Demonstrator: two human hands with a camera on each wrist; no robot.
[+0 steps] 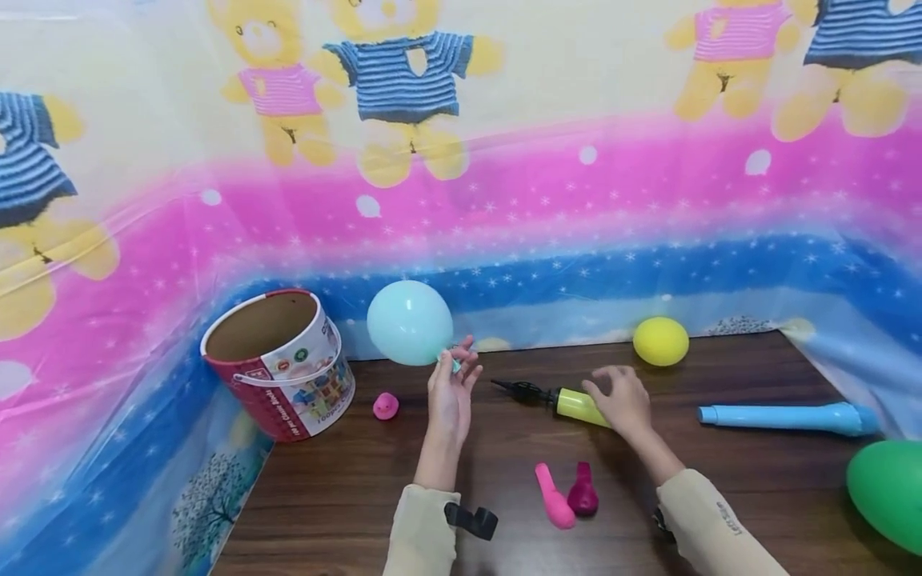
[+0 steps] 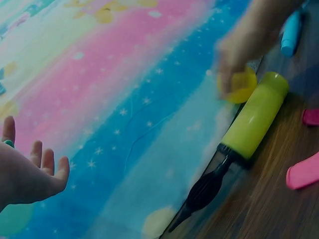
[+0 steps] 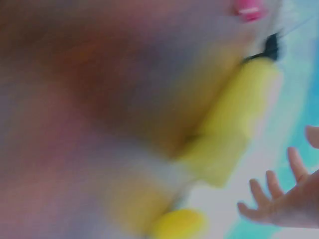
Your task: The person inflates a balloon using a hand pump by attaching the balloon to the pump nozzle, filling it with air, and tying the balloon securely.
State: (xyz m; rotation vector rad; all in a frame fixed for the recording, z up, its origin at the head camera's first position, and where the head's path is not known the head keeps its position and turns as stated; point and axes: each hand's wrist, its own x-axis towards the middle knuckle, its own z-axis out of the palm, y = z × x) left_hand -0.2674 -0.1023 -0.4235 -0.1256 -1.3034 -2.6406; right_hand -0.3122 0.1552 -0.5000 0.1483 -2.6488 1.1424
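My left hand pinches the neck of an inflated light-blue balloon between thumb and finger, its other fingers spread. The balloon is held up beside a bucket. My right hand is over the rear end of a yellow balloon pump, fingers loosely bent with nothing between them. In the right wrist view the same hand has its fingers apart, off the pump. The pump lies on the table, its black nozzle pointing left toward my left hand.
A white and red bucket stands at left, a small pink toy near it. Two uninflated balloons, pink and dark magenta, lie in front. Rightward are a yellow balloon, a blue tube-shaped object and a green balloon.
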